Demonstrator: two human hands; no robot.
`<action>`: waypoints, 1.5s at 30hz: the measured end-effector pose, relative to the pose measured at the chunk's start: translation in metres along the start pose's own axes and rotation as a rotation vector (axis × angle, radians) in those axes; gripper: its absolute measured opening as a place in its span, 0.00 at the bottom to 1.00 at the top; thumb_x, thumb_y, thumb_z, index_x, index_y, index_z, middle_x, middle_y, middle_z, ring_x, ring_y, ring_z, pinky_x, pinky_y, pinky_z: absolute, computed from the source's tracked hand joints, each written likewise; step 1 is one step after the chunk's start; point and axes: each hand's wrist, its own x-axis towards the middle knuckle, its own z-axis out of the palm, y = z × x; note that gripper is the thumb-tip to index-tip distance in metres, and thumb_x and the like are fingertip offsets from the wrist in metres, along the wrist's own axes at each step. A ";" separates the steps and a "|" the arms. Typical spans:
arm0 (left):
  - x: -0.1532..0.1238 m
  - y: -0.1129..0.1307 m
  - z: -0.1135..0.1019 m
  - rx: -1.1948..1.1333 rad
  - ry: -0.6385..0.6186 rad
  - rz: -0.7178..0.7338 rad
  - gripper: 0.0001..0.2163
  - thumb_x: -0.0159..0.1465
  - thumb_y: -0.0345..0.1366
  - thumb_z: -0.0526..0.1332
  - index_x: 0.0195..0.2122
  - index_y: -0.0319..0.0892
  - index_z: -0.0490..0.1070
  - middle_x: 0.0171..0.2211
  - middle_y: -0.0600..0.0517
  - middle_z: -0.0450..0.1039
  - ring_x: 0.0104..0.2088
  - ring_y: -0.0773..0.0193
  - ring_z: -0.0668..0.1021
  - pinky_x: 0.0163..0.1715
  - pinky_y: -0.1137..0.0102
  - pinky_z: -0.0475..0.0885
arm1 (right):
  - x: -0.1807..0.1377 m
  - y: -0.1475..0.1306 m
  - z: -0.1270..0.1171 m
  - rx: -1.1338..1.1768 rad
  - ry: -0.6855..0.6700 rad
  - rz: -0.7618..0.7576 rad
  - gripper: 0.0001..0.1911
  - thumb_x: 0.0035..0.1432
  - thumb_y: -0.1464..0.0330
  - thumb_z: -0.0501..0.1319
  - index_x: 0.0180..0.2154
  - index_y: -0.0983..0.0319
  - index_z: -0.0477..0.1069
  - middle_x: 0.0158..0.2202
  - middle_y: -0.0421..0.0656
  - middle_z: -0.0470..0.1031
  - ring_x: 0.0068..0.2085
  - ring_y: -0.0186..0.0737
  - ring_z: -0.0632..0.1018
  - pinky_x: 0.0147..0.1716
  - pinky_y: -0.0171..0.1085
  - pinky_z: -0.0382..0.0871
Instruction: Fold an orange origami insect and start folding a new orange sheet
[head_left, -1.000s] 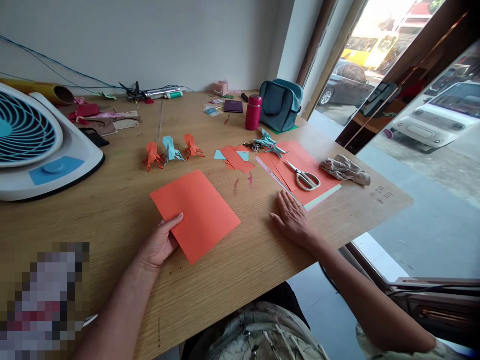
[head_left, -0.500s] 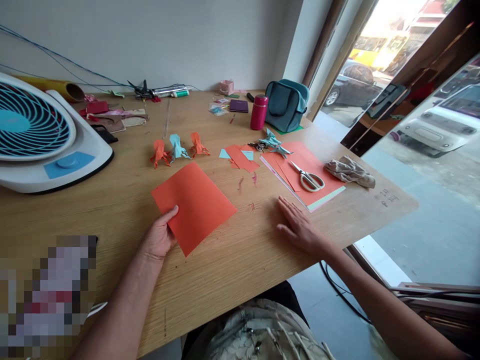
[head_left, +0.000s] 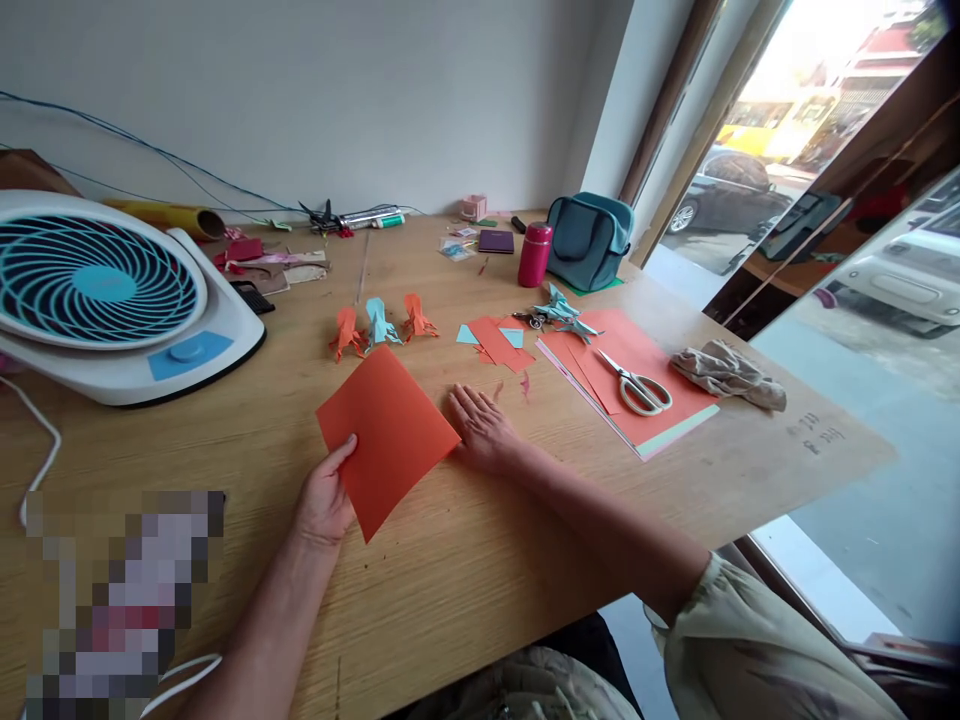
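Observation:
An orange sheet of paper (head_left: 386, 435) is pinched at its left edge by my left hand (head_left: 326, 495), thumb on top. The sheet is tilted, a little above the table. My right hand (head_left: 480, 425) lies flat on the wood by the sheet's right corner, fingers stretched out; whether it touches that corner I cannot tell. Beyond the sheet stand two orange folded paper figures (head_left: 346, 332) and a light blue folded figure (head_left: 381, 320). Cut orange strips (head_left: 496, 343) lie over a light blue piece past my right hand. White-handled scissors (head_left: 641, 390) rest on a stack of coloured paper (head_left: 682, 425).
A white fan (head_left: 135, 385) stands at the left. Farther back are a pink bottle (head_left: 534, 255), a teal bag (head_left: 589, 245) and a purple booklet (head_left: 496, 242). Blue folded paper pieces (head_left: 559, 310) and a crumpled cloth (head_left: 727, 375) lie around the paper stack.
My right hand has slid left across the table, from beside the paper stack to the orange sheet's corner. My left hand still holds the sheet. The camera view has shifted slightly.

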 end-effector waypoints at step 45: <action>-0.011 -0.026 -0.002 0.352 -0.296 0.113 0.30 0.50 0.38 0.76 0.54 0.41 0.74 0.49 0.43 0.80 0.52 0.49 0.80 0.49 0.61 0.78 | -0.050 0.023 -0.054 0.785 0.296 0.276 0.23 0.65 0.49 0.52 0.41 0.59 0.76 0.33 0.43 0.77 0.32 0.38 0.76 0.32 0.37 0.70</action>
